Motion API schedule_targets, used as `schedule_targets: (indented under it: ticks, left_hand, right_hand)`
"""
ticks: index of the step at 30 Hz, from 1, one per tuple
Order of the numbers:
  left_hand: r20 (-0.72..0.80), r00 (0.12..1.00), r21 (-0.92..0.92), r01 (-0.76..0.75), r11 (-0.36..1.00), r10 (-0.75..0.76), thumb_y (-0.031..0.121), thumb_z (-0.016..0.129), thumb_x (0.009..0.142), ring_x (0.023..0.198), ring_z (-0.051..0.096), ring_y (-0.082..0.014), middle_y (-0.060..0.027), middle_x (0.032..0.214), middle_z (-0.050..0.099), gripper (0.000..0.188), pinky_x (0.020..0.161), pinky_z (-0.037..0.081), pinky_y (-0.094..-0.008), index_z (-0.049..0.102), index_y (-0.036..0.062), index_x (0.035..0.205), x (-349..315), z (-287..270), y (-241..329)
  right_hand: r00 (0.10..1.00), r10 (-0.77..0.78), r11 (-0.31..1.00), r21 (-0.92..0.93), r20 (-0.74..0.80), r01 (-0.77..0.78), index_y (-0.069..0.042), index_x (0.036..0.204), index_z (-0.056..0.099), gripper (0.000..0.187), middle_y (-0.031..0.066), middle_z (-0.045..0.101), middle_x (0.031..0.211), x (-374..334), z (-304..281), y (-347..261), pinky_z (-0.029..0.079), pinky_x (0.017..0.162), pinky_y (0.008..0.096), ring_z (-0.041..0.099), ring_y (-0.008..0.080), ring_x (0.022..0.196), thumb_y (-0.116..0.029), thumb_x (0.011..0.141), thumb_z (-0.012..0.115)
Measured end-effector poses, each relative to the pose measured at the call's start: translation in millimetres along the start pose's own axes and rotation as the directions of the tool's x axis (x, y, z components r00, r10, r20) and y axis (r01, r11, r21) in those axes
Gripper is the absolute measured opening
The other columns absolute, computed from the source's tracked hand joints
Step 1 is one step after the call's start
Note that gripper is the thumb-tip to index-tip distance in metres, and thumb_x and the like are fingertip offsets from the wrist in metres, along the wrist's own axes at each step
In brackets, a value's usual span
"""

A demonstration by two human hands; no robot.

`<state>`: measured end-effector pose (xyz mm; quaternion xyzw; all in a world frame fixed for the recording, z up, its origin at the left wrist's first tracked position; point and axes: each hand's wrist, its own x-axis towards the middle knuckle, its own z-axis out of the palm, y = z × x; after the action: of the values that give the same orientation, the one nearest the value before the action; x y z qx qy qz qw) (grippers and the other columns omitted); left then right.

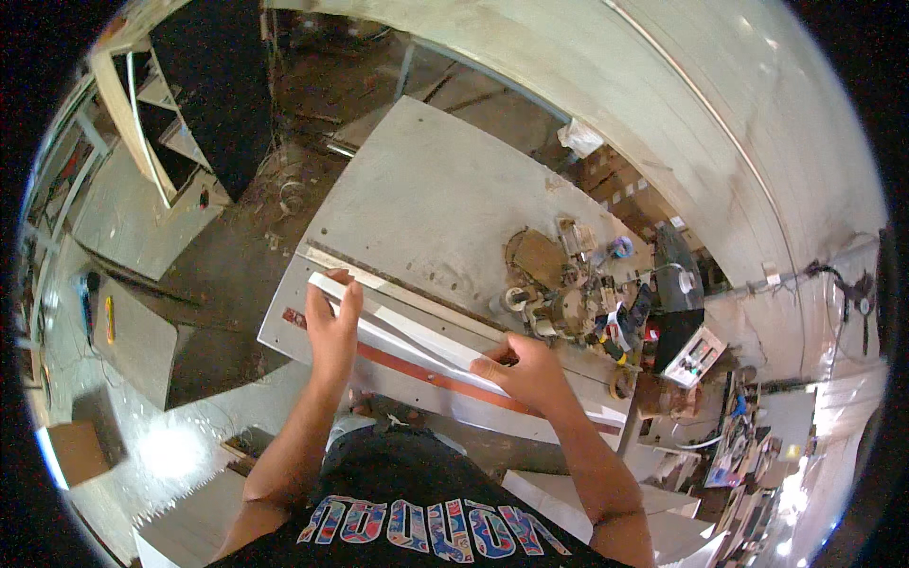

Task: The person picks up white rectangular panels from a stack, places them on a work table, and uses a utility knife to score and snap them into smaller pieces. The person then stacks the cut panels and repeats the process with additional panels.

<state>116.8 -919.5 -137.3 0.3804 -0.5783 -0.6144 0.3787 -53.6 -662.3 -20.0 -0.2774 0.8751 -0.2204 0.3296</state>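
Observation:
A long, narrow white strip (409, 333) slants across the near side of the grey worktable (407, 180). At its left end, my left hand (333, 317) grips it between thumb and fingers. Farther along to the right, my right hand (528, 372) pinches the same strip, with some fingertips hidden behind it. Beneath and in front of the strip runs a reddish-brown band (407, 371) along the table's near part. A pale rail (398, 295) lies just beyond the strip.
A dusty machine (568, 308) with rollers and small tools around it takes up the table's right side. Farther right are a control box (693, 357) and a cluttered bench (743, 431). Large panels (142, 336) stand at left, near a cardboard box (76, 452).

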Motion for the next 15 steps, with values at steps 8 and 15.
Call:
schedule_targets:
  ticks: [8,15]
  left_hand:
    - [0.101,0.989,0.191,-0.124,0.974,0.106,0.022,0.092,0.092,0.149,0.045,-0.0327,-0.0182,0.157,0.049,0.089,0.129,0.034,-0.0485,0.042,0.0021,0.163,-15,1,-7]
    - [0.069,0.989,-0.008,-0.128,0.992,0.128,0.027,0.082,0.107,0.156,0.044,-0.034,-0.0222,0.166,0.047,0.079,0.133,0.03,-0.0508,0.039,0.0012,0.169,-13,8,-18]
  right_hand:
    - [0.658,-0.606,0.795,-0.316,-0.446,0.517,-0.001,0.158,0.06,0.078,0.0219,0.072,0.15,19,67,-56,0.051,0.117,0.0527,0.069,0.0413,0.137,-0.049,0.102,0.084]
    - [0.715,-0.543,0.834,-0.383,-0.44,0.398,-0.001,0.168,0.05,0.085,0.0228,0.066,0.156,6,52,-43,0.042,0.127,0.057,0.058,0.0419,0.15,-0.058,0.108,0.072]
